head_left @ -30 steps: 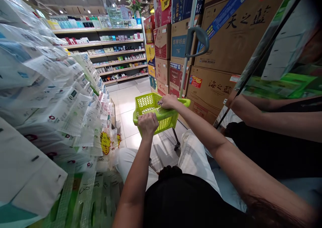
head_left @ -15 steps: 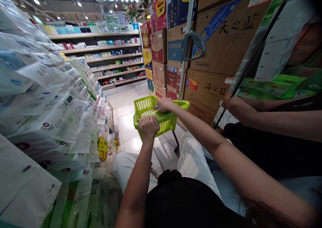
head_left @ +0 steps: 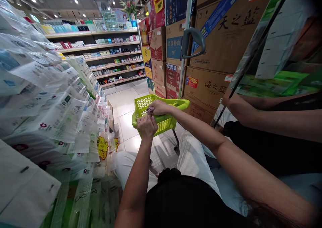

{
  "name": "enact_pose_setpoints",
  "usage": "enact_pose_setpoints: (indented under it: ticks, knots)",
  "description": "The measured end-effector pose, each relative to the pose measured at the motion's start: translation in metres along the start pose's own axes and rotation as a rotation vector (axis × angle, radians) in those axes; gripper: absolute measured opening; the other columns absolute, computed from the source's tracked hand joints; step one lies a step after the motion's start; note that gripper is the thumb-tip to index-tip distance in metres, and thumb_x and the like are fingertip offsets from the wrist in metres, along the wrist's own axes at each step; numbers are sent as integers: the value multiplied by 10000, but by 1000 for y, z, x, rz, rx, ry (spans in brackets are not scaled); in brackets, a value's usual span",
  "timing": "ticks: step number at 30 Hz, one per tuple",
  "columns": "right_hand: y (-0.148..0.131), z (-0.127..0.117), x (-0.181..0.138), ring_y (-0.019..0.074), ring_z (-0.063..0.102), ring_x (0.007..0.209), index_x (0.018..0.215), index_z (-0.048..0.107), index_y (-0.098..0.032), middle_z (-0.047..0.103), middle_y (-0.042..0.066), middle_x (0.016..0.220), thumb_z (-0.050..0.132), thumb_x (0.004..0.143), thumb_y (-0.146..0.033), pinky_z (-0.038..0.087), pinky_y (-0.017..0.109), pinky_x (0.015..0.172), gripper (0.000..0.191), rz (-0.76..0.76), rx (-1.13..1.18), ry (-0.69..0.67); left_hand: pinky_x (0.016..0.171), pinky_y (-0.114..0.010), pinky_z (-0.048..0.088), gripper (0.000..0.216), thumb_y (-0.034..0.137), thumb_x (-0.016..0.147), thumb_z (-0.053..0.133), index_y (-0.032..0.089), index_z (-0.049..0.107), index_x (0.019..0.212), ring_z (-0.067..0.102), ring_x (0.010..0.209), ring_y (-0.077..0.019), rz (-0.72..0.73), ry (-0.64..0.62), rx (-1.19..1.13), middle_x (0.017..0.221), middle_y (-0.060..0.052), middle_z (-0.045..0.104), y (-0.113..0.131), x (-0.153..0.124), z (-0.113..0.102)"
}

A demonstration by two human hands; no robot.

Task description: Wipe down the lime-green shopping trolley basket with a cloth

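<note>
A lime-green shopping basket point(head_left: 166, 124) with mesh sides stands in front of me on a wheeled frame. My left hand point(head_left: 147, 125) is closed over the basket's near edge, fingers wrapped round it. Just beyond it, my right hand point(head_left: 161, 107) is closed on a small crumpled purplish thing point(head_left: 150, 110), above the basket's near side. What this small thing is, I cannot make out. The two hands are very close together; whether they touch is not clear. Through the mesh, no goods show in the visible part of the basket.
Plastic-wrapped packs point(head_left: 65, 110) are piled along my left. Stacked cartons point(head_left: 208, 66) line the right, with a metal post bearing a grey loop handle point(head_left: 193, 42) before them. A mirror-like panel point(head_left: 271, 87) is at far right. Shelves point(head_left: 113, 55) of small goods stand beyond the tiled floor point(head_left: 124, 102).
My right hand has shifted left along the basket towards my left hand, and the purplish thing shows more now. My left hand keeps its grip on the edge.
</note>
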State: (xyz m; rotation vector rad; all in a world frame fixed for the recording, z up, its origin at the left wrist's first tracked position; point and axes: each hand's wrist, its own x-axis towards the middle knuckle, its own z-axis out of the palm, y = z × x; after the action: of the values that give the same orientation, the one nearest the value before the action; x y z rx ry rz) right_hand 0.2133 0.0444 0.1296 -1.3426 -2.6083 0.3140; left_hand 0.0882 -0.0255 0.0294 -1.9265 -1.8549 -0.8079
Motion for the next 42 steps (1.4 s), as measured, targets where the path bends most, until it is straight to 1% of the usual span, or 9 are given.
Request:
enact_pose_setpoints:
  ticks: [3, 8, 14, 20, 26, 29, 33, 37, 42]
  knots:
    - [17, -4, -3, 193, 684, 924, 1032, 781, -253, 773, 24, 1038, 649, 872, -378, 453, 229, 707, 242, 25, 40, 0, 894, -444, 360, 473, 347, 1014, 271, 185, 714, 976, 628, 942, -306, 12, -4, 22, 966, -150, 731, -2, -1, 0]
    - [45, -6, -16, 264, 683, 1045, 1089, 787, -241, 758, 98, 1140, 634, 890, -349, 485, 296, 830, 273, 359, -48, 128, 903, -452, 352, 474, 351, 1016, 261, 204, 705, 938, 620, 925, -302, -19, -11, 4, 948, -145, 721, -1, -1, 2]
    - [45, 10, -42, 209, 664, 1105, 1206, 745, -298, 711, -5, 1304, 615, 855, -183, 489, 266, 905, 391, 43, 35, 225, 916, -460, 342, 463, 342, 1004, 283, 193, 716, 941, 614, 930, -309, -38, -12, -28, 945, -156, 716, -1, 2, 1]
    - [66, 26, -62, 250, 659, 1038, 1163, 764, -212, 749, 74, 1177, 562, 855, -117, 486, 305, 870, 381, 330, 94, 427, 894, -449, 350, 475, 340, 1015, 270, 193, 715, 936, 617, 896, -297, -13, 18, 17, 917, -147, 717, -2, 1, 2]
    - [83, 68, -57, 264, 592, 1195, 1149, 742, -194, 722, 70, 1233, 568, 743, -39, 466, 424, 1074, 469, -26, 175, 641, 876, -444, 354, 518, 335, 1025, 259, 165, 729, 892, 631, 871, -293, -82, 57, 44, 891, -157, 734, -2, 6, 2]
    - [109, 77, -53, 281, 595, 1192, 1138, 735, -202, 721, 84, 1213, 548, 757, -61, 476, 495, 1078, 447, 41, 272, 822, 854, -437, 363, 556, 342, 1031, 239, 142, 738, 886, 643, 869, -298, -87, 45, 94, 881, -166, 740, 1, 8, -2]
    - [106, 100, -59, 303, 504, 1335, 1236, 695, -191, 664, 113, 1316, 531, 789, -88, 406, 541, 1171, 487, 143, 292, 996, 827, -445, 378, 640, 365, 1041, 186, 121, 758, 893, 654, 845, -308, -118, -3, 154, 883, -182, 746, 10, 10, -5]
    - [81, 128, -67, 290, 403, 1458, 1369, 623, -216, 592, 87, 1443, 523, 789, -77, 331, 538, 1243, 605, 82, 289, 1043, 820, -451, 402, 702, 389, 1045, 141, 107, 771, 916, 670, 846, -313, -134, -62, 188, 891, -199, 747, 20, 11, -12]
    - [112, 112, -53, 294, 569, 1292, 1230, 700, -188, 685, 115, 1317, 524, 752, -89, 430, 533, 1162, 518, 158, 489, 1094, 759, -413, 449, 689, 463, 1041, 188, 167, 802, 943, 698, 842, -309, -151, -322, 159, 916, -169, 766, 19, 17, -43]
